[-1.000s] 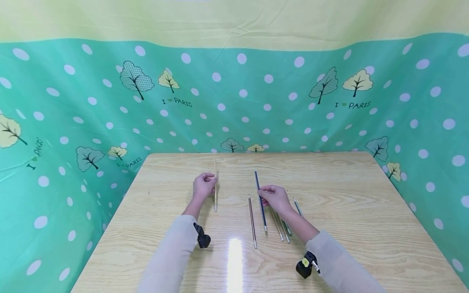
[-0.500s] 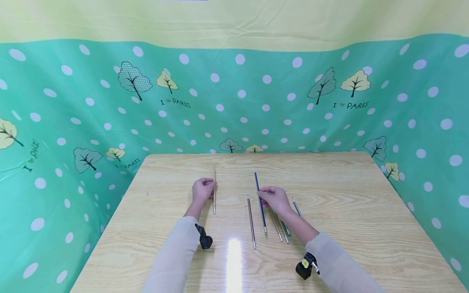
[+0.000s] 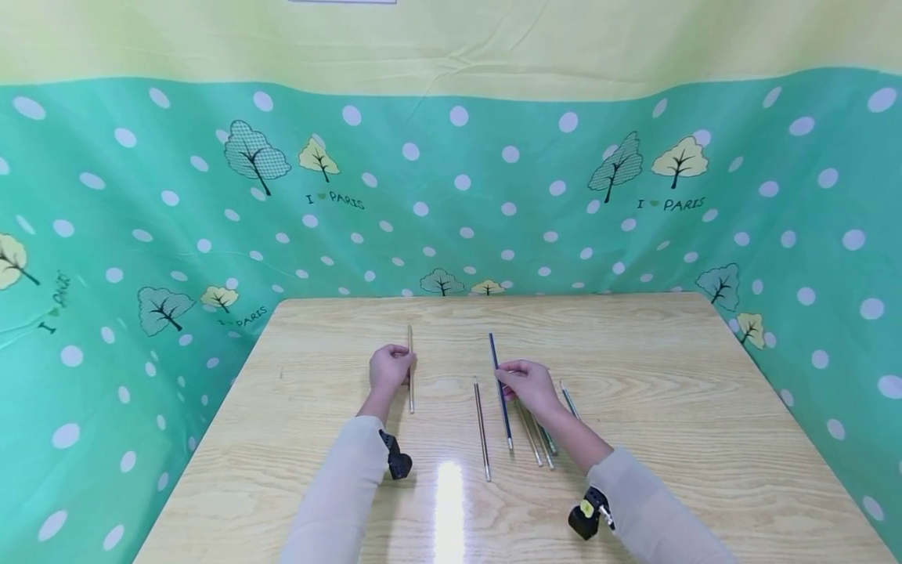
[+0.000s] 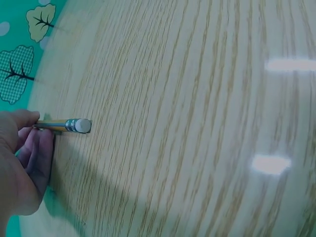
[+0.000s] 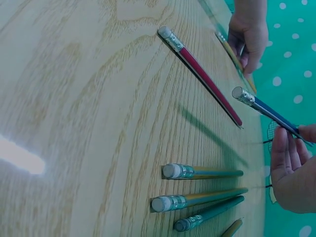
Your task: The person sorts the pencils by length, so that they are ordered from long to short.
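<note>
My left hand (image 3: 390,366) pinches a yellow pencil (image 3: 412,393) between thumb and fingers, left of the table's middle. Its white eraser (image 4: 83,126) points toward my body, close to the wood; whether it touches is unclear. My right hand (image 3: 530,385) pinches a dark blue pencil (image 3: 506,417). In the right wrist view this blue pencil (image 5: 269,111) is raised off the table, casting a shadow below. Between the hands lies a red pencil (image 3: 482,432). Beneath the right hand lie two yellowish pencils (image 5: 212,173) and a green pencil (image 5: 217,211), partly hidden in the head view.
Beside my right forearm lies a teal pencil (image 3: 569,399), partly covered by the arm. The wooden table (image 3: 669,368) meets a green dotted curtain (image 3: 461,204) at its back and sides. A bright light reflection (image 3: 449,509) shows near the front.
My left hand has brought the yellow pencil lower and slightly toward my body. The right hand stays nearly still with the blue pencil. The head view has shifted a little.
</note>
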A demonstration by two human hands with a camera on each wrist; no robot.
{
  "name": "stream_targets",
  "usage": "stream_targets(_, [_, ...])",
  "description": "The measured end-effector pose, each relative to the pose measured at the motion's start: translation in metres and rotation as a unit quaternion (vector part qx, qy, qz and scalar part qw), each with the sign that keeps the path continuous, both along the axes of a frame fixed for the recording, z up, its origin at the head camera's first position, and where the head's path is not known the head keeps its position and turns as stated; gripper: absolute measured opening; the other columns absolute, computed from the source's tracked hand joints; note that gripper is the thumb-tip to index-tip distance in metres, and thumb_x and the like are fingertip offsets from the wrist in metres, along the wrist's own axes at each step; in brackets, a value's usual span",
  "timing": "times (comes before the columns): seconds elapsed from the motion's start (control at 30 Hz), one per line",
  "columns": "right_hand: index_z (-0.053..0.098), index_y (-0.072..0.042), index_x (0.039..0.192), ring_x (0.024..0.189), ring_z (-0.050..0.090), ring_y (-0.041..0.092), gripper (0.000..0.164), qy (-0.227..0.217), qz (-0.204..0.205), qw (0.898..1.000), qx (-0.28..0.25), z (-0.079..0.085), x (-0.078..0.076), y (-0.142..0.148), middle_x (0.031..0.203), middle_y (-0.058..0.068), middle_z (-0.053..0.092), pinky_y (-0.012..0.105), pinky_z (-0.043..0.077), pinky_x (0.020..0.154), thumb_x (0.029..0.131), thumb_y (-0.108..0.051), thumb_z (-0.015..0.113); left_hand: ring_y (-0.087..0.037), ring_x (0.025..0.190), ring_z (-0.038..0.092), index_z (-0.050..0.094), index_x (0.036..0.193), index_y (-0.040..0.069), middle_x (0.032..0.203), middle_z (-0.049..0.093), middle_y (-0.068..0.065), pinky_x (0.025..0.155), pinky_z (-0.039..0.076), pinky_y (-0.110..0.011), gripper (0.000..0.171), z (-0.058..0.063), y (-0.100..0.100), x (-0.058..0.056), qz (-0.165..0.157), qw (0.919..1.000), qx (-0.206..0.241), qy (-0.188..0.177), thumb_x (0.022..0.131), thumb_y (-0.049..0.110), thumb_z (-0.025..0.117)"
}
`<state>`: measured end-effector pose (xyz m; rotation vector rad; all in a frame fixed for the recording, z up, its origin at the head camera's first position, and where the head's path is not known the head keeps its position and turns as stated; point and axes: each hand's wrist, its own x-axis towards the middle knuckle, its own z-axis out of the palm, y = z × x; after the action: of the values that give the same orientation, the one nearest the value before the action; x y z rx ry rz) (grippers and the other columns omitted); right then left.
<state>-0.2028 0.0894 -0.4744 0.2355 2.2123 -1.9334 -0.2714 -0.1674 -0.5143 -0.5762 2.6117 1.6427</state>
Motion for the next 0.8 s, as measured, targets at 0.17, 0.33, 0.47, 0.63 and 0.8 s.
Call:
stream_targets(0.17, [0.063, 0.002, 0.107, 0.062, 0.058, 0.012, 0.024, 0.000, 0.001, 1.000, 0.004, 0.0004, 0.0011, 0.0000, 0.088, 0.018, 0.067, 0.031, 0.058, 0.066, 0.088, -0.012, 0.063, -0.011, 0.055, 0.057, 0.065, 0.103, 0.006, 0.095, 0.068, -0.012, 0.050, 0.054, -0.022, 0.022, -0.0007, -0.0002, 0.0022, -0.010, 0.9993, -0.037, -0.003, 0.086, 0.019, 0.064])
stream_targets(0.33, [0.063, 0.002, 0.107, 0.061, 0.058, 0.013, 0.024, 0.002, -0.001, 1.000, 0.005, 0.0009, 0.0017, 0.0000, 0.087, 0.017, 0.066, 0.032, 0.058, 0.067, 0.088, -0.012, 0.063, -0.011, 0.059, 0.059, 0.065, 0.103, 0.005, 0.097, 0.068, -0.013, 0.052, 0.054, -0.022, 0.023, 0.0017, -0.0002, 0.0053, -0.015, 0.9984, -0.054, -0.002, 0.086, 0.020, 0.064])
stream_targets(0.47, [0.062, 0.003, 0.107, 0.062, 0.058, 0.012, 0.025, 0.004, -0.002, 1.000, 0.003, 0.0025, 0.0021, -0.0003, 0.089, 0.020, 0.066, 0.032, 0.059, 0.067, 0.088, -0.012, 0.063, -0.010, 0.059, 0.059, 0.065, 0.104, 0.005, 0.098, 0.068, -0.013, 0.052, 0.053, -0.021, 0.024, 0.0026, -0.0001, 0.0064, -0.017, 0.9983, -0.056, -0.002, 0.086, 0.020, 0.063])
stream_targets(0.63, [0.062, 0.004, 0.108, 0.061, 0.058, 0.012, 0.026, 0.004, -0.006, 1.000, 0.001, 0.0039, 0.0003, -0.0006, 0.090, 0.019, 0.066, 0.035, 0.059, 0.068, 0.088, -0.012, 0.063, -0.011, 0.062, 0.059, 0.065, 0.105, 0.006, 0.100, 0.068, -0.013, 0.053, 0.052, -0.021, 0.025, 0.0018, 0.0000, 0.0069, -0.018, 0.9987, -0.049, -0.004, 0.087, 0.022, 0.064])
stream_targets(0.8, [0.062, 0.003, 0.108, 0.061, 0.059, 0.011, 0.026, 0.001, -0.007, 1.000, 0.001, 0.0046, -0.0002, 0.0006, 0.093, 0.022, 0.066, 0.034, 0.059, 0.068, 0.088, -0.013, 0.063, -0.010, 0.063, 0.059, 0.065, 0.105, 0.007, 0.098, 0.067, -0.011, 0.054, 0.053, -0.020, 0.025, -0.0002, -0.0001, 0.0062, -0.020, 0.9994, -0.027, -0.008, 0.086, 0.024, 0.065])
